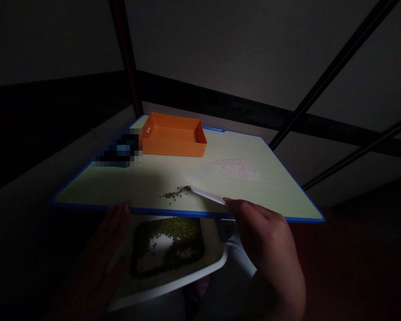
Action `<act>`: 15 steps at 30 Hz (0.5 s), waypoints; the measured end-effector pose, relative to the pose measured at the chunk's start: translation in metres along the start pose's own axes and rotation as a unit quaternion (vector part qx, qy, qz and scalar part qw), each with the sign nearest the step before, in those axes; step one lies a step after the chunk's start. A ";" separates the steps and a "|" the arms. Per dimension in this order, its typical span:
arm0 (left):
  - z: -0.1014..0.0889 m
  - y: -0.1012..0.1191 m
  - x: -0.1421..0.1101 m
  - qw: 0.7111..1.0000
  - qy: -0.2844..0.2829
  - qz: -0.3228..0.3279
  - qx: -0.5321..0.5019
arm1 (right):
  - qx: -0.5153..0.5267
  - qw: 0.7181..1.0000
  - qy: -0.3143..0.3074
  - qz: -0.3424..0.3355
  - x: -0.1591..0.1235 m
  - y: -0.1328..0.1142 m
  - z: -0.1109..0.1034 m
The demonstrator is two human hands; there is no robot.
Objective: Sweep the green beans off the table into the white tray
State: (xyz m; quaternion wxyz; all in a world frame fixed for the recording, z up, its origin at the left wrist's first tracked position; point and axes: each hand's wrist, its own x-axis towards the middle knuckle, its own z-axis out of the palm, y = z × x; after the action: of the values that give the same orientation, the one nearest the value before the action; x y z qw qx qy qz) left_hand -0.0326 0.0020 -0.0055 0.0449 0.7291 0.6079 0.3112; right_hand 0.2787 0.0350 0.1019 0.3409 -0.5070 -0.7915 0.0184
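Note:
My right hand [265,227] pinches a slim white stick [209,195], its tip touching a small scatter of green beans [177,193], which look like mung beans, near the table's front edge. Below that edge is a white tray [217,263] with many more green beans [180,228] spread inside, a pale patch of its bottom showing. At the tray's left side is my left hand [108,247], dim in shadow, fingers and thumb around the rim. Part of the tray is hidden by this hand.
The pale table [274,196] has a blue rim. An orange open box [173,149] stands towards the back, beside a blurred dark object [118,150]. A pale grainy pile [239,167] lies right of centre. Panelled walls [214,49] rise behind; the surroundings are dark.

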 end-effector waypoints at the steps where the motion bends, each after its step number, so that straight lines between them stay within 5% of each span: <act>1: 0.000 0.000 0.000 1.000 -0.007 -0.008 -0.001 | -0.001 1.000 0.001 0.000 0.000 0.000 0.000; 15: -0.005 0.006 0.003 1.000 -0.010 0.005 0.009 | 0.031 0.999 0.006 0.008 -0.001 0.003 -0.001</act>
State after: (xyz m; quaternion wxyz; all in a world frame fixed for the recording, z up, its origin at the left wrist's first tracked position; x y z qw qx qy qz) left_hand -0.0298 0.0015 0.0017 0.0429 0.7358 0.6065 0.2982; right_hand 0.2820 0.0349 0.1008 0.3609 -0.5027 -0.7844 0.0427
